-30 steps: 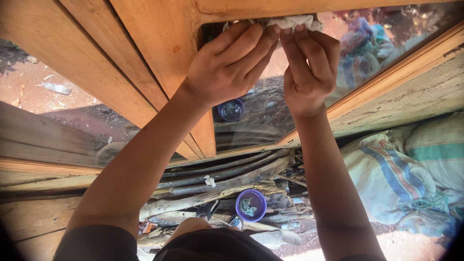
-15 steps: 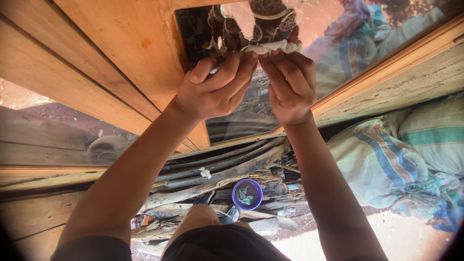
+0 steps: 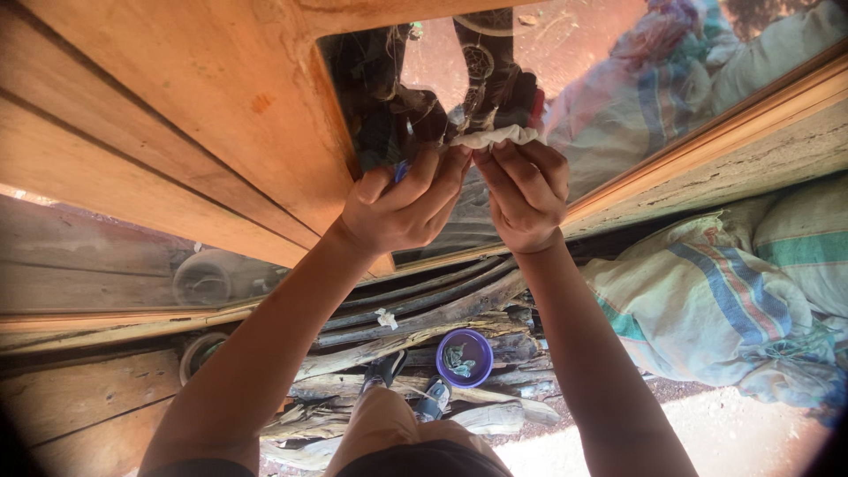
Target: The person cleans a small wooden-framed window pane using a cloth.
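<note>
Both arms reach up to a glass pane (image 3: 618, 97) set in a wooden frame (image 3: 221, 132). Left hand (image 3: 406, 208) and right hand (image 3: 523, 196) meet fingertip to fingertip on a small white cloth (image 3: 495, 137), pressed flat against the pane. Both hands are curled, fingers pinching the lower edge of the cloth; most of the cloth sits above the fingers, part hidden behind them. A bit of blue shows at the left index finger; cannot tell what it is.

The pane mirrors the yard: striped sacks, red soil, dark tangled shapes above the cloth, none sharp enough to name. Top of the pane is cut off by the picture edge.

Below, on the ground, a pile of sticks (image 3: 415, 331) lies along the wall foot. A purple bowl (image 3: 465, 358) rests on the sticks, with something greenish inside, too small to make out. A white scrap (image 3: 385, 318) lies on the sticks, well apart from the bowl. Sandals (image 3: 408, 387) stand just beside the bowl, partly hidden by the knees. Striped sacks (image 3: 715, 309) are heaped at right, cut off at the edge. A round rim (image 3: 199, 349) at left is half hidden behind the left arm.
</note>
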